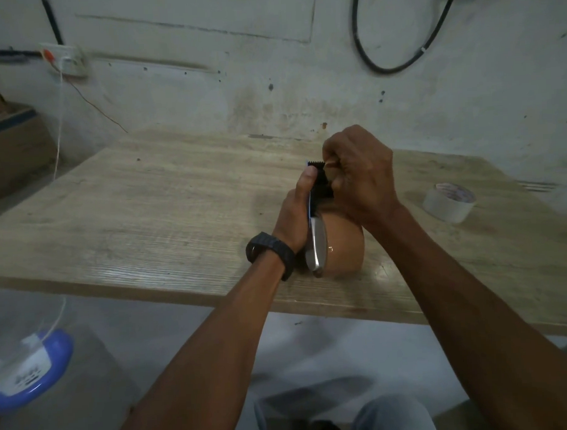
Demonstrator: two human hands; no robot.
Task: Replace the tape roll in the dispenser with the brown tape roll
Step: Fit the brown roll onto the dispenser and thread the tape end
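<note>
Head view: hands (361, 176) grip (perhaps thread) glossy brown roll (344, 245).

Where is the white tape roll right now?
In the head view, the white tape roll lies on the wooden table at the right, untouched, apart from the right hand and the brown tape roll in the dispenser.

The dispenser (317, 213) stands on the wooden table (166, 203) with the brown tape roll (344, 248) seated in it. The left hand (296, 214), a black watch (272, 252) at its wrist, grips the dispenser's left side, thumb near the toothed blade. The right hand (359, 176) closes over the dispenser's top. A white tape roll (449, 202) lies well right of the dispenser.
</note>
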